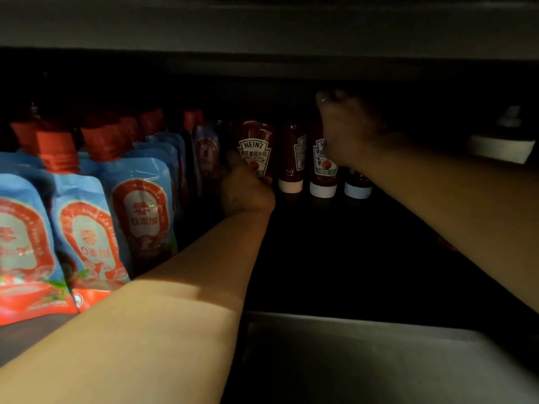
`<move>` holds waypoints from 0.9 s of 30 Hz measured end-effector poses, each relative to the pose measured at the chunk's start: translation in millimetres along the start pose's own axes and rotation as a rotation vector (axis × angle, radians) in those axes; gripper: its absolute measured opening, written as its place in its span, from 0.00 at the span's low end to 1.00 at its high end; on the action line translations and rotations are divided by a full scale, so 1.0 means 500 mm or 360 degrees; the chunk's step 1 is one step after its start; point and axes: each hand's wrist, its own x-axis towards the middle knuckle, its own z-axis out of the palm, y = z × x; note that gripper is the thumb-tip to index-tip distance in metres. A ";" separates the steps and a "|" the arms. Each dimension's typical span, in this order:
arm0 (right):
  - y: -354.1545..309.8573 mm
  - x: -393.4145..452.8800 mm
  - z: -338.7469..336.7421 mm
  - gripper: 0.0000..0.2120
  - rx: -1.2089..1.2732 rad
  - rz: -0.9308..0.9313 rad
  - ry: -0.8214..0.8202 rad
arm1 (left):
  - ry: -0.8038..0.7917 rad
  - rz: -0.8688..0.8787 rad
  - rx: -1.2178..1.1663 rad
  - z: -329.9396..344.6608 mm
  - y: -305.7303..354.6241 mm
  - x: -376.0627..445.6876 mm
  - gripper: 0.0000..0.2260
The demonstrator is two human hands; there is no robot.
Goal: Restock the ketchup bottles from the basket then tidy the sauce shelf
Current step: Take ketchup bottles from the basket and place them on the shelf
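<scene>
Head view looks deep into a dim sauce shelf (335, 258), and both bare forearms stretch in from the near edge. Nearest on the left stand rows of blue-and-red sauce pouches (140, 211), upright and packed close. Further in, the left hand (248, 191) curls round the lower part of a Heinz ketchup bottle (255, 147), cap down, label facing out, just beside the last pouch row. Past it, at the back, three more ketchup bottles (291, 158) stand on their white caps in a loose line. The right hand (347, 132) reaches over them with its fingers curled at the top of the middle bottle (323, 167); it is dark there, so whether it truly grips that bottle I cannot tell. No basket shows from here.

My read: this is the restocking step, with a bottle being seated at the left end of the back row. The next move calls for setting the held bottle down squarely on its cap, in line with its neighbours, label forward, then letting go without nudging the pouches alongside.
</scene>
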 end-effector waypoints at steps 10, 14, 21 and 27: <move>-0.042 0.078 0.012 0.42 0.0212 -0.0240 -0.0442 | 0.0102 0.0363 0.0145 -0.019 0.021 -0.006 0.44; -0.043 0.093 0.007 0.38 0.0355 -0.0286 -0.0451 | -0.0038 0.0367 0.0057 -0.019 0.013 -0.002 0.39; -0.007 0.097 -0.033 0.32 0.0401 -0.0425 -0.0646 | -0.0091 0.0363 0.0036 -0.020 0.015 -0.006 0.42; 0.002 0.089 -0.034 0.28 0.0480 -0.0504 -0.0612 | -0.0022 0.0465 0.0248 -0.030 0.034 -0.013 0.42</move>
